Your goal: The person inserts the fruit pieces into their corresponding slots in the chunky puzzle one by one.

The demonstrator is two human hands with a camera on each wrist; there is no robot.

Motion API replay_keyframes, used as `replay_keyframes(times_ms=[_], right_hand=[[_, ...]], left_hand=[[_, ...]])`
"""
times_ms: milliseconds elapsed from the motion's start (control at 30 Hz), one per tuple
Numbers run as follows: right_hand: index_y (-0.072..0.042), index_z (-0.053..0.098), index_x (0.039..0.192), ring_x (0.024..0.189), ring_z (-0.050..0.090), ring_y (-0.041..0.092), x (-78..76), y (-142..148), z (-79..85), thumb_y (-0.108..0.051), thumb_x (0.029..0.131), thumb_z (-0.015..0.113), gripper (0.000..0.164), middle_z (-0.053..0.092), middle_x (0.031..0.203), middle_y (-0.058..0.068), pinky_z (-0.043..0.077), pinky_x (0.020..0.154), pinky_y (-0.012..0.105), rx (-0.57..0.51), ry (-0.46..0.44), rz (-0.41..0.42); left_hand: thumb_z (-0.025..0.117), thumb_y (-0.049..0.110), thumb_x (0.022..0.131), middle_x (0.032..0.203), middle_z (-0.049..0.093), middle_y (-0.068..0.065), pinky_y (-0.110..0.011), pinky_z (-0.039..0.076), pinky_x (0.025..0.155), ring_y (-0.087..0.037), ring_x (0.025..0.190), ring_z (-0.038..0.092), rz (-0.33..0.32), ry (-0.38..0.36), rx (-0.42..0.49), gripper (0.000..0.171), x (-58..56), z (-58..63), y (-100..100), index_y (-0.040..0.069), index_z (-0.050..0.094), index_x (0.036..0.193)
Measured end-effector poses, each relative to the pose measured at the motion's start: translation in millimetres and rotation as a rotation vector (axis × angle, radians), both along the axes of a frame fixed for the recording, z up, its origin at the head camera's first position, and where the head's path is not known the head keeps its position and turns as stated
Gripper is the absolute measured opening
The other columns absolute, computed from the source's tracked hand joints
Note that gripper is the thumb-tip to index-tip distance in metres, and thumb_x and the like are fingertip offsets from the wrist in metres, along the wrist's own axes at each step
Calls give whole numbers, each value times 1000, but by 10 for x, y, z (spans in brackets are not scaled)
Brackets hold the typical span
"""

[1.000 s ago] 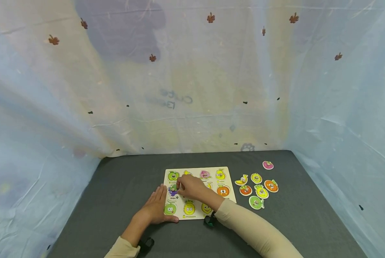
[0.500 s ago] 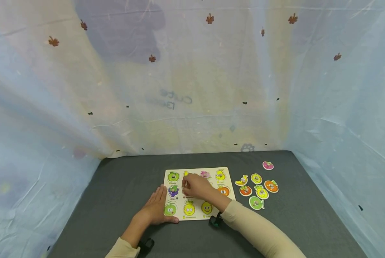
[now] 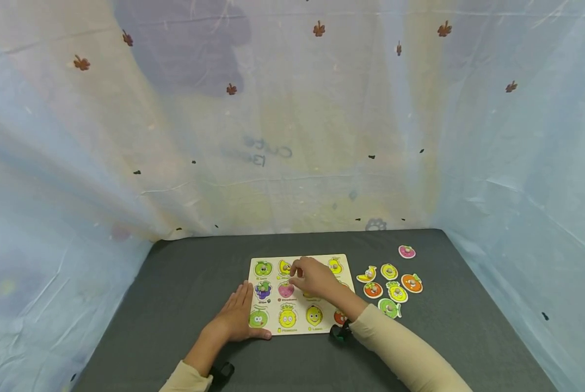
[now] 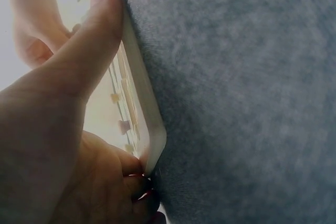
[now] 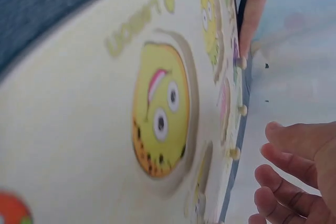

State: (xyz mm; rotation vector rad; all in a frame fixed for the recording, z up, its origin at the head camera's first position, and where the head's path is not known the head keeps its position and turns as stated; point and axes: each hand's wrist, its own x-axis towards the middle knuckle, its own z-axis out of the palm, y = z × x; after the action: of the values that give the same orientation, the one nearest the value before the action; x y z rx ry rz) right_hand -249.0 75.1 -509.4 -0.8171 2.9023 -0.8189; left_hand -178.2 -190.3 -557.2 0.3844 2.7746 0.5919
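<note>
A cream fruit puzzle board [image 3: 300,322] lies on the dark table. My left hand [image 3: 235,316] rests flat along its left edge, thumb at the front edge. In the left wrist view that thumb [image 4: 92,40] lies along the board's rim. Over the board's upper middle hovers my right hand [image 3: 316,277], its loosely bent fingers just right of the strawberry [image 3: 286,289]. The right wrist view shows that thumb and fingers apart, with nothing between them. The grape piece [image 3: 263,291] sits at the left. Near the front is the lemon picture [image 5: 163,114]. The right hand hides the peach picture.
Several loose knobbed pieces lie right of the board, among them a banana [image 3: 367,274], an orange [image 3: 412,282], a pineapple [image 3: 397,292] and a tomato [image 3: 373,289]. A pink piece [image 3: 407,251] lies farther back. Patterned curtains [image 3: 292,136] surround the table.
My right hand has moved rightward from the grape piece, past the strawberry, leaving both uncovered. It now covers the peach picture. The left hand has stayed at the board's edge.
</note>
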Motion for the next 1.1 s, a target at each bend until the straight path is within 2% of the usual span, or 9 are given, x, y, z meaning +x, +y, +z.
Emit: replay_keyframes(times_ms=[200,433,733,867,1100], right_hand=[[-18,75,103,75,53,11,23,166,60,-25,100,80,9,60,91,-5,46,62,30,-34,-4,-21],[-20,73,100,76,53,11,6,401,37,-26,100,80,9,61,93,-3,46,63,30,-45,25,-61],[-20,74,102,74,52,13,-1,711,64,-26,101,79,8,61,92,-3,45,62,33,-52,-2,-139],[-18,74,101,74,53,14,-10,843,45,-23,100,79,7,63,93,3,46,61,34,-51,10,-160],[-12,75,104,75,53,16,-37,1054,30,-20,101,79,10,59,90,1,46,65,34,-62,-9,-207]], left_hand=[[89,72,74,177,7,-28,-59,12,133,-45,165,8,4,-19,-6,146,27,83,16,-8,12,169],[84,81,72,178,3,-27,-59,8,133,-44,165,4,-4,-26,10,151,9,19,-13,-5,8,170],[92,64,75,177,9,-29,-58,14,133,-45,164,10,3,-43,-18,142,78,240,60,-9,13,168],[92,64,76,176,9,-29,-58,14,133,-46,164,11,-1,-41,-32,141,86,258,63,-9,13,168],[92,62,77,176,9,-30,-60,15,132,-47,164,10,-8,-25,-38,141,68,224,49,-11,13,167]])
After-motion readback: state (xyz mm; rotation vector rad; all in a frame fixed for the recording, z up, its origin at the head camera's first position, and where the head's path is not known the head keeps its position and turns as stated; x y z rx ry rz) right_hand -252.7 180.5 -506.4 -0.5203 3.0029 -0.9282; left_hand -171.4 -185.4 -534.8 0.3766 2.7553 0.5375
